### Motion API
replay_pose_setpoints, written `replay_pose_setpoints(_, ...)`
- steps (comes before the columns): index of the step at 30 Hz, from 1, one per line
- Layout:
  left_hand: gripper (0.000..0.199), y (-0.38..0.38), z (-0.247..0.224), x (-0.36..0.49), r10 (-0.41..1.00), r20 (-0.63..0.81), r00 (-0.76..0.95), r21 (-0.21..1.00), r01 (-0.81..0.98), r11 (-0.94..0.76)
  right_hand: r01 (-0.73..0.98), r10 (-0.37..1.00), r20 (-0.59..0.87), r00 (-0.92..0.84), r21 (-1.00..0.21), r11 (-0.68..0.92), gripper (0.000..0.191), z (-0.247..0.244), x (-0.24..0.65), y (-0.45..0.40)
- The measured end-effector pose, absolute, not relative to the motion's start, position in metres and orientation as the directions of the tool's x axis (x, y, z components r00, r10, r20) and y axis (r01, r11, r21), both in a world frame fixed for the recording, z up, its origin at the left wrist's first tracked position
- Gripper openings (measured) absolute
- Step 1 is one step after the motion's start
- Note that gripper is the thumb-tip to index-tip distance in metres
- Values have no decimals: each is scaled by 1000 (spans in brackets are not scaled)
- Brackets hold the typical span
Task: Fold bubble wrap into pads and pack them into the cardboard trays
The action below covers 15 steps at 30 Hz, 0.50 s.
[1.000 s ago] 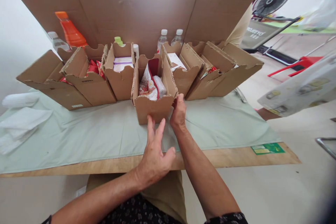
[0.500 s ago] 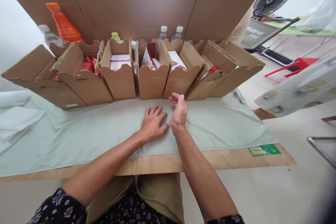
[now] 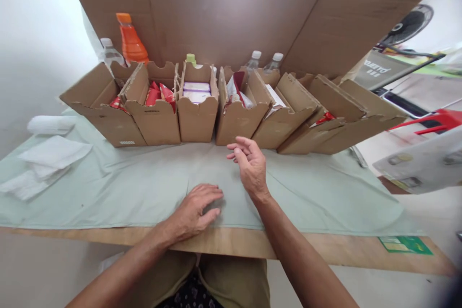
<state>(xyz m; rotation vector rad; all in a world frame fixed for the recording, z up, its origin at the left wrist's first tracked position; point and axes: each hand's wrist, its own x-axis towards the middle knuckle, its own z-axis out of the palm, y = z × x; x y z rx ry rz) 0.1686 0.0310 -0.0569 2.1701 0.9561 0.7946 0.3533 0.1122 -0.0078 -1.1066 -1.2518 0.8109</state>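
At the centre of a row of seven stood the middle carton (image 3: 242, 124), a narrow, open-topped box of plain brown corrugated cardboard on the cloth, its front wall smooth and its rim cut in a scooped notch. Inside it leaned a patterned pouch (image 3: 233, 90) with a dark red panel, and beside that lay something pale and translucent (image 3: 247, 101), like crumpled plastic.

Just in front of its base was the right hand (image 3: 251, 166), palm turned inward, fingers loosely bent and slightly spread, thumb near them, gripping nothing; whether the fingertips touched the cardboard could not be told. Nearer the table edge was the left hand (image 3: 197, 209), palm down over the cloth, fingers gently curved, thumb apart, also without hold of anything.

To the left of the middle carton, an upright carton (image 3: 198, 122) held flat white packs (image 3: 197, 91) with purple edging, and the next one held glossy, creased red packets (image 3: 159, 94). To the right, a tilted carton (image 3: 285, 127) held a stiff white card (image 3: 275, 99).

Behind the row rose a broad, creased cardboard panel (image 3: 234, 19), with a tapering orange bottle (image 3: 133, 44) before it. Pale green cloth (image 3: 137, 187), softly wrinkled, covered the wooden tabletop (image 3: 231, 244); thin, crumpled white sheets (image 3: 54, 154) lay at left.
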Motion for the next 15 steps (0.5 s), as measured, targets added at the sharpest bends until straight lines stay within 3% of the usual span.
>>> replay_pose_setpoints(3,29,36,-62,164,889,365,275,750,479,-456,205,913,408,-6,-893,400,53,28,328,132)
replay_pose_setpoints(6,25,37,-63,166,882,470,39,704,586,-401,454,901,414,-132,-782,426,65,64,309,168)
replay_pose_setpoints(10,27,37,-58,166,851,507,-137,714,620,-326,670,914,378,-150,-641,375,37,85,298,203)
replay_pose_setpoints(12,32,36,-54,164,863,455,-219,786,555,-273,689,911,386,-143,-622,371,18,85,298,201)
replay_pose_setpoints(15,41,36,-49,160,848,382,-368,888,401,-226,665,891,413,-187,-615,424,8,80,304,174)
